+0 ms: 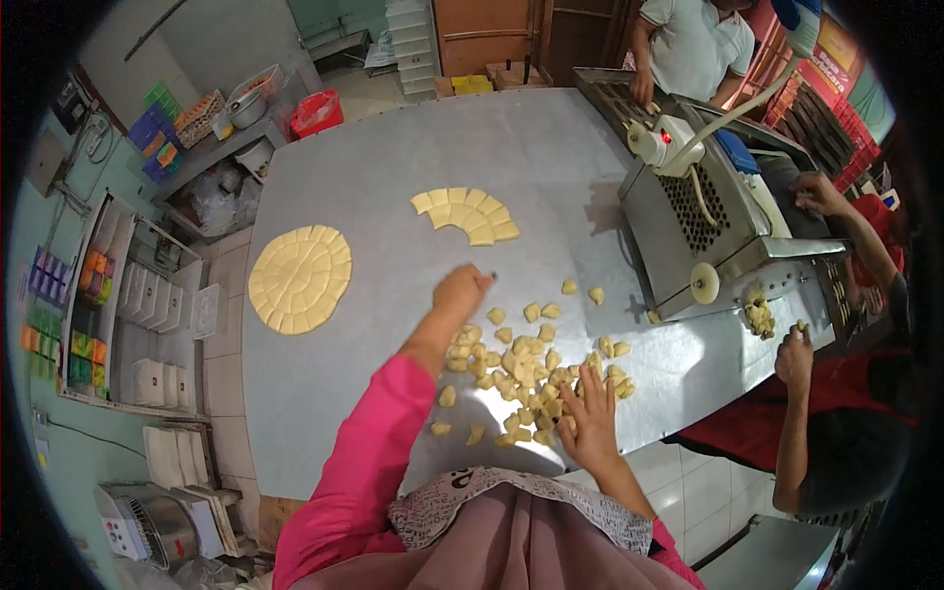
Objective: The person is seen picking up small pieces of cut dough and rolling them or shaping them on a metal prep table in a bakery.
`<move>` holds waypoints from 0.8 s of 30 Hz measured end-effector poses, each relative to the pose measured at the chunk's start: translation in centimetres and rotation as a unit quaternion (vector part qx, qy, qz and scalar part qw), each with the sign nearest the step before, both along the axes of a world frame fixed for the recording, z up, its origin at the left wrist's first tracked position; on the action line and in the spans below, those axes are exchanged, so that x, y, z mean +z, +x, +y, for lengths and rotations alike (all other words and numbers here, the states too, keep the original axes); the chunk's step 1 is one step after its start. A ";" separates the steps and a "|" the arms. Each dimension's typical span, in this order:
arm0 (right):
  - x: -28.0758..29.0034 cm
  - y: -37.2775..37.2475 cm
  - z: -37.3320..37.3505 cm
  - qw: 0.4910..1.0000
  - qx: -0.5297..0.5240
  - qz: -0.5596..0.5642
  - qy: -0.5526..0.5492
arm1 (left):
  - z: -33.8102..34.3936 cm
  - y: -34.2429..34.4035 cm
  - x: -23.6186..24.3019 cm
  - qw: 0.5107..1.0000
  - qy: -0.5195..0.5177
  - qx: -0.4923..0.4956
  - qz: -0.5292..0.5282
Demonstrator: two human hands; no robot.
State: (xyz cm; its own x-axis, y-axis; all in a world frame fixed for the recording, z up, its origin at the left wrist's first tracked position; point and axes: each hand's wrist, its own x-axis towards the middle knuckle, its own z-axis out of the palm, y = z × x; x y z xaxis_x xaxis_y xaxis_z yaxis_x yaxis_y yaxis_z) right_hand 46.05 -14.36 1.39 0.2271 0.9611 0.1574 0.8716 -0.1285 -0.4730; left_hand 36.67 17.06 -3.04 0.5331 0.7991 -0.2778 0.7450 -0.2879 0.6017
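Note:
My left hand [462,293], below a cut fan of pale dough [464,208], has its fingers curled; whatever they hold, if anything, is hidden. My right hand [592,423] rests with spread fingers among a scattered heap of small dough pieces [521,366] at the front of the metal table [364,157]. On the left side of the table lies a flat dough disc [300,280], scored into many small sections.
A steel machine [688,236] occupies the table's right side. One co-worker [693,49] stands behind it; co-workers' hands [793,359] work along the right edge, near more dough [757,313]. Shelving [138,305], a red bucket [317,113] and an appliance [157,526] line the left.

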 end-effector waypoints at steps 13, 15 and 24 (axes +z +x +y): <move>-2.4 2.1 -1.7 0.989 -0.004 0.149 -0.002 | 9.7 8.0 -6.2 0.984 0.079 0.160 -0.012; -2.4 2.1 -1.0 0.986 0.021 0.163 0.008 | 10.0 5.3 -6.1 0.991 0.083 0.108 0.016; 0.0 1.3 2.7 0.975 0.149 0.156 0.059 | -8.2 -8.3 1.0 0.895 -0.340 0.071 -0.282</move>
